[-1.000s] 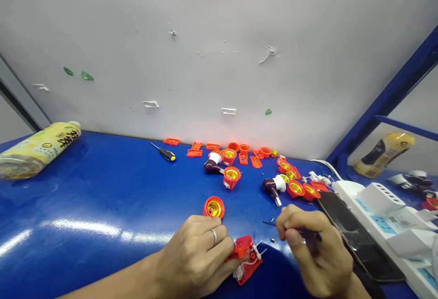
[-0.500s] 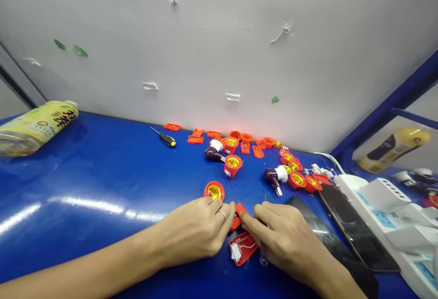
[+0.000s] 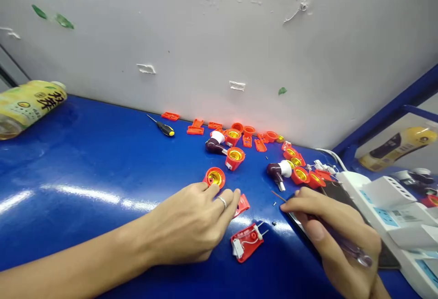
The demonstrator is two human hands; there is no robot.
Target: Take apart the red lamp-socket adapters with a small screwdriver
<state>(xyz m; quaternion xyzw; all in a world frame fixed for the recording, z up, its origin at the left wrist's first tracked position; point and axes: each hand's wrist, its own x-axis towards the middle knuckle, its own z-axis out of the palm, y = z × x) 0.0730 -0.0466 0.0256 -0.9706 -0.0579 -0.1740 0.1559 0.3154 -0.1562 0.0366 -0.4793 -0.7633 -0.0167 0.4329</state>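
My left hand (image 3: 198, 223), a ring on one finger, is closed at the rim of a red lamp socket (image 3: 215, 178) with a gold threaded inside. Its fingertips are partly hidden. A flat red plastic piece (image 3: 242, 205) shows beside those fingers. My right hand (image 3: 337, 239) grips a screwdriver (image 3: 354, 252) with a clear handle, its thin shaft pointing left above the table. Between the hands lies an open red plug housing (image 3: 248, 242) with a white block, a wire and two metal pins. Small screws (image 3: 274, 223) lie near it.
Several red sockets (image 3: 235, 158), red covers and two dark plug-in lamp holders (image 3: 275, 174) lie toward the wall. A black-yellow screwdriver (image 3: 165, 128) and a bottle (image 3: 30, 105) are at left. A phone (image 3: 386, 249) and a white power strip (image 3: 390, 212) stand at right.
My right hand has moved right with the screwdriver, away from the red parts, uncovering the plug housing and its pins. My left hand stays at the socket. The view has shifted slightly.
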